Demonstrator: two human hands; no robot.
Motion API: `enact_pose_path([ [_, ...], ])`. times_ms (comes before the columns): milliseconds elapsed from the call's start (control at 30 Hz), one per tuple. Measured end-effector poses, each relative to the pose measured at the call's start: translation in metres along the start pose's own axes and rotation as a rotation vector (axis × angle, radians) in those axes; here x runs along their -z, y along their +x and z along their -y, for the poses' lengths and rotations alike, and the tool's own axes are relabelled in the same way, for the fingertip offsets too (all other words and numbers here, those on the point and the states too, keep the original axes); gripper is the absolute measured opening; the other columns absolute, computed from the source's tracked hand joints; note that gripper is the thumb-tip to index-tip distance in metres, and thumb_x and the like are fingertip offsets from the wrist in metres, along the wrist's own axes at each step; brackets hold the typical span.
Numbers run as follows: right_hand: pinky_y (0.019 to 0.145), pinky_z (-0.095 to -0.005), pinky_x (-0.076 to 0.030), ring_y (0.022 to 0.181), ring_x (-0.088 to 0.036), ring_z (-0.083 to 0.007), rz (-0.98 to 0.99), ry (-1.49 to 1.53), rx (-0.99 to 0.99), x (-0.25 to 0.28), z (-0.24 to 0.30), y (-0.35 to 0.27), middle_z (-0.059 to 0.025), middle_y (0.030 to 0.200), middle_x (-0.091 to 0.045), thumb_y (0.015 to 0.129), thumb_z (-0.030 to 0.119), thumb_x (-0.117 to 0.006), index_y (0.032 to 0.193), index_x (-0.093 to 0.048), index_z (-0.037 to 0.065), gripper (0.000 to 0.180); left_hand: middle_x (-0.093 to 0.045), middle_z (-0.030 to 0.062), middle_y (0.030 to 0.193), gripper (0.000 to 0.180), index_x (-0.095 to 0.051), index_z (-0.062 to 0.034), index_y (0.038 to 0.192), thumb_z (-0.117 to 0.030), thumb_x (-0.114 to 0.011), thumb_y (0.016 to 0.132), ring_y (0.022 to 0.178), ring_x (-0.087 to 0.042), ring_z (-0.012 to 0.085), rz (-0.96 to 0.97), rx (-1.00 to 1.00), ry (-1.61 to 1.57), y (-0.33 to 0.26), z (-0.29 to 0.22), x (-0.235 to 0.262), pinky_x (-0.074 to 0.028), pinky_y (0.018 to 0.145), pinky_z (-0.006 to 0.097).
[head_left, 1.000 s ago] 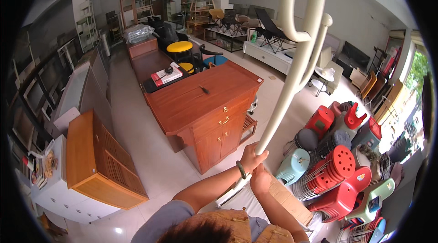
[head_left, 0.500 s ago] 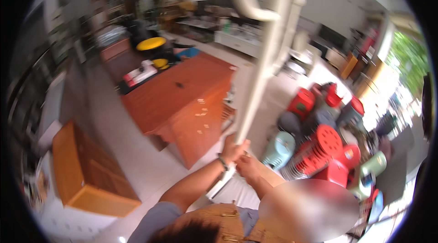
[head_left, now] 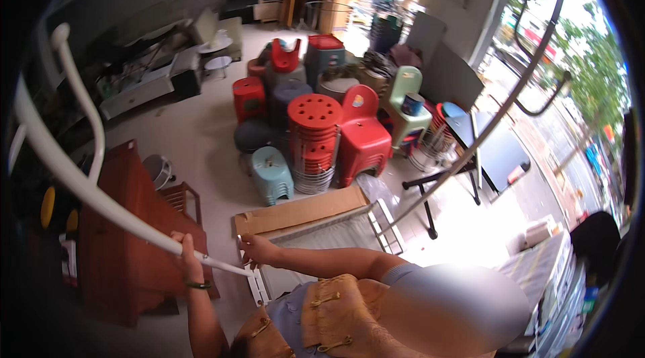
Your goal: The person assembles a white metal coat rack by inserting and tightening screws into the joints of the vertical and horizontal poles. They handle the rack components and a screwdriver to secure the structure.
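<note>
Beside the wooden table (head_left: 124, 224), our left hand (head_left: 186, 250) gripped the white curved pole (head_left: 80, 187); our right hand (head_left: 259, 248), fingers loosely apart, neared its end. That long pole could swing into the stacked stools (head_left: 314, 140).

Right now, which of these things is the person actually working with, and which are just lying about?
In hand:
- white curved pole, gripped by left hand
- right hand near its lower end
- white metal rack

Lying about:
- red stools
- wooden desk
- cardboard sheet
- black stand
</note>
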State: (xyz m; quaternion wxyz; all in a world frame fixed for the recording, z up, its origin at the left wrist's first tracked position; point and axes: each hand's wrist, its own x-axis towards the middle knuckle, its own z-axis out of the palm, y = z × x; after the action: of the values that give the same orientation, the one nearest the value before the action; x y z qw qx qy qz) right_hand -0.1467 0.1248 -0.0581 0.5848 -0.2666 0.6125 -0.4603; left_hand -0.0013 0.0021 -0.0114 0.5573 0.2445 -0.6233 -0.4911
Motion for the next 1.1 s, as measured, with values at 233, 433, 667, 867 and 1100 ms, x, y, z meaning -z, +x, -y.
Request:
enact_pose_path([
  [233,0.048,-0.0298,-0.052,0.054,-0.059,-0.0177,0.026,0.093,0.216,-0.002,-0.012,0.03,-0.0106,0.073,-0.057,0.087,0.009,-0.05,0.092,-0.049,-0.001,0.011,-0.036,0.0041,0.071,0.025,-0.036,-0.0033,0.068,-0.011,-0.052,0.086,0.069,-0.037,0.0136,0.191,0.1,0.245,-0.018,0.042,0.023,-0.035,0.066,0.029],
  [433,0.052,-0.0336,-0.051,0.06,-0.06,-0.0225,-0.089,-0.148,0.466,-0.028,0.018,0.03,-0.0121,0.075,-0.057,0.088,0.011,-0.048,0.089,-0.048,-0.003,0.014,-0.045,0.0061,0.076,0.018,-0.049,-0.0013,0.08,-0.016,-0.055,0.088,0.07,-0.044,0.0158,0.204,0.237,0.355,-0.033,0.047,0.037,-0.041,0.067,0.033],
  [667,0.065,-0.0295,-0.049,0.072,-0.062,-0.0192,-0.136,-0.113,0.582,-0.035,0.025,0.017,-0.0115,0.079,-0.06,0.088,0.005,-0.048,0.09,-0.052,-0.002,0.008,-0.051,0.0097,0.076,0.022,-0.055,0.0003,0.084,-0.018,-0.067,0.082,0.071,-0.05,0.0203,0.247,0.211,0.426,-0.045,0.013,0.041,-0.044,0.068,0.034],
  [867,0.065,-0.0297,-0.048,0.068,-0.06,-0.017,-0.07,-0.208,0.725,-0.062,0.023,0.013,-0.0086,0.072,-0.06,0.077,0.002,-0.061,0.084,-0.054,0.001,0.01,-0.05,0.0036,0.092,0.021,-0.056,-0.0022,0.099,-0.01,-0.066,0.082,0.084,-0.053,0.0131,0.317,0.023,0.341,-0.043,0.04,0.06,-0.045,0.074,0.029],
  [1100,0.059,-0.0232,-0.048,0.063,-0.059,-0.0115,-0.163,-0.209,0.695,-0.069,0.032,0.011,-0.0067,0.073,-0.059,0.082,0.0,-0.058,0.086,-0.049,0.0,0.01,-0.047,0.0099,0.092,0.018,-0.055,-0.0046,0.095,-0.015,-0.062,0.081,0.09,-0.048,0.022,0.351,0.163,0.386,-0.038,0.01,0.056,-0.043,0.079,0.032],
])
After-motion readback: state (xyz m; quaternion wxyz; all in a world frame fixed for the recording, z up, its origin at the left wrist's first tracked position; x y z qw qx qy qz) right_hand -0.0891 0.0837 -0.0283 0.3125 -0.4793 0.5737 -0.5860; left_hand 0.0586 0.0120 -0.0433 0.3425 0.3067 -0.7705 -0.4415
